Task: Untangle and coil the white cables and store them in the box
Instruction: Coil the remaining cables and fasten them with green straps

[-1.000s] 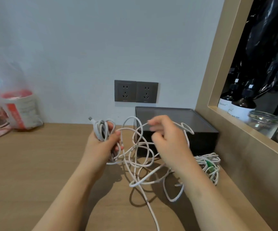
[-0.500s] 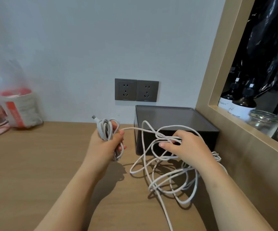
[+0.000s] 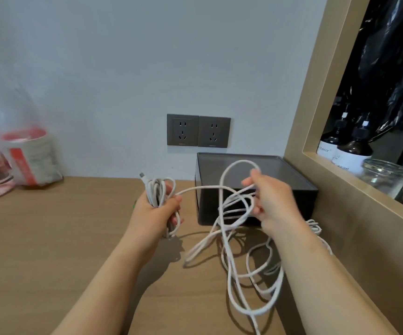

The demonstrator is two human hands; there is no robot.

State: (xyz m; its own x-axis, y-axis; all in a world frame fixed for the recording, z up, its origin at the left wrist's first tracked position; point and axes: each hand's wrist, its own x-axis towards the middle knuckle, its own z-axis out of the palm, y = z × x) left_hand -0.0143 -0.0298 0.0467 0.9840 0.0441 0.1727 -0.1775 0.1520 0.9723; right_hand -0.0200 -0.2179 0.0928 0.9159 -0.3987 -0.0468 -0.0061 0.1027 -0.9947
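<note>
Over the pale wooden tabletop (image 3: 50, 238), our left hand (image 3: 155, 213) grips a tight coil of smooth white cable (image 3: 156, 191) upright. Our right hand (image 3: 276, 201), raised before the matte black rectangular box (image 3: 207, 206), pinches slack loops (image 3: 241, 161) that trail onto the wood.

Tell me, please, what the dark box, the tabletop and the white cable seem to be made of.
Dark box: probably matte plastic, smooth with an even dull sheen. Tabletop: wood or wood-look laminate, light grain lines, satin. White cable: flexible rubbery plastic sheath, since it bends in soft loops.
</note>
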